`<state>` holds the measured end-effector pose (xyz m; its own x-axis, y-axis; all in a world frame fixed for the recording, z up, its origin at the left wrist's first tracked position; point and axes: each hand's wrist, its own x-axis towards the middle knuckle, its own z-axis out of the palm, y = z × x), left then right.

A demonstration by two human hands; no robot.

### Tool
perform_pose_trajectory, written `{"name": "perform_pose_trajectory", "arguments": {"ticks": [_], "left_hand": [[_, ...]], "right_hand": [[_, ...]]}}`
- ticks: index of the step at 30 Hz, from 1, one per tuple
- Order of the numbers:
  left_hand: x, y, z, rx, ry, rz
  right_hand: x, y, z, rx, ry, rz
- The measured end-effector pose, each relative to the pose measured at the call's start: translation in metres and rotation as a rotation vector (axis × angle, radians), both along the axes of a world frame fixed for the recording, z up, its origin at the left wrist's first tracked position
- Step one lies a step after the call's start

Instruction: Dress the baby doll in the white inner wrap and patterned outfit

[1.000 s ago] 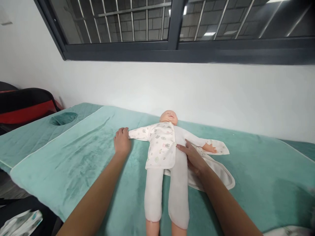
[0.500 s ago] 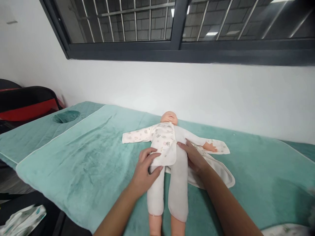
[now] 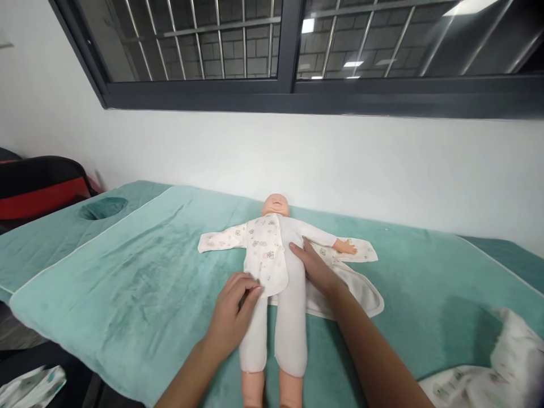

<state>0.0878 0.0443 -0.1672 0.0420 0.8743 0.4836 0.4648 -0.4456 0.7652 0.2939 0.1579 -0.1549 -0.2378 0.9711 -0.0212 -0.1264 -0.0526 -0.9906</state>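
A baby doll (image 3: 291,323) with a white cloth body lies face up, its bare lower legs toward me. A patterned white baby shirt (image 3: 266,252) covers one sleeve and half the chest; its other half spreads under the doll on the right, with the doll's arm (image 3: 314,231) lying over that sleeve. My left hand (image 3: 233,309) pinches the shirt's lower edge near the doll's hip, thumb against fingers. Against the right side of the doll's torso rests my right hand (image 3: 318,263), fingers extended and some hidden behind the thumb side.
A green padded cover (image 3: 127,294) lies under the doll, with a round hole (image 3: 103,208) at the left end. Printed white cloth (image 3: 467,385) is at the lower right. A black-and-red bag-like item (image 3: 46,190) stands left. The wall and window (image 3: 293,96) border the back.
My left hand has closed from spread fingers to a pinch on the shirt's hem. The right hand stays at the doll's side. The view has shifted slightly right.
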Motion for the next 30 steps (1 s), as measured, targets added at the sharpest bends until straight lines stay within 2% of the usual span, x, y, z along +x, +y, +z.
{"name": "perform_pose_trajectory", "arguments": {"ticks": [3,5,8,10,13,15,18,20,22,26,30], "left_hand": [[0.009,0.014,0.025,0.022,0.058,-0.011],[0.024,0.033,0.047,0.085,0.121,-0.001],[0.056,0.076,0.077,0.173,0.32,-0.033],[0.08,0.109,0.087,0.176,0.542,-0.074],[0.11,0.154,0.087,0.074,0.945,-0.155],[0.121,0.176,0.082,0.003,1.067,-0.198],[0.125,0.198,0.076,-0.063,1.138,-0.33],[0.123,0.205,0.076,-0.102,1.174,-0.427],[0.121,0.207,0.076,-0.135,1.201,-0.461],[0.12,0.202,0.073,-0.078,1.204,-0.355],[0.113,0.193,0.072,0.008,1.173,-0.238]], "right_hand": [[0.002,-0.001,0.006,0.062,-0.11,-0.011],[0.006,0.002,0.005,0.107,-0.237,-0.07],[0.016,0.01,0.0,0.259,-0.439,-0.048],[0.023,0.015,-0.002,0.354,-0.521,0.03],[0.03,0.017,-0.003,0.475,-0.597,0.055],[0.032,0.017,-0.002,0.545,-0.676,0.044],[0.034,0.015,-0.001,0.59,-0.785,0.059],[0.033,0.014,-0.001,0.607,-0.802,0.07],[0.032,0.013,-0.001,0.61,-0.851,0.07],[0.029,0.013,-0.002,0.556,-1.028,0.028],[0.04,0.019,-0.004,0.432,-1.126,-0.143]]}}
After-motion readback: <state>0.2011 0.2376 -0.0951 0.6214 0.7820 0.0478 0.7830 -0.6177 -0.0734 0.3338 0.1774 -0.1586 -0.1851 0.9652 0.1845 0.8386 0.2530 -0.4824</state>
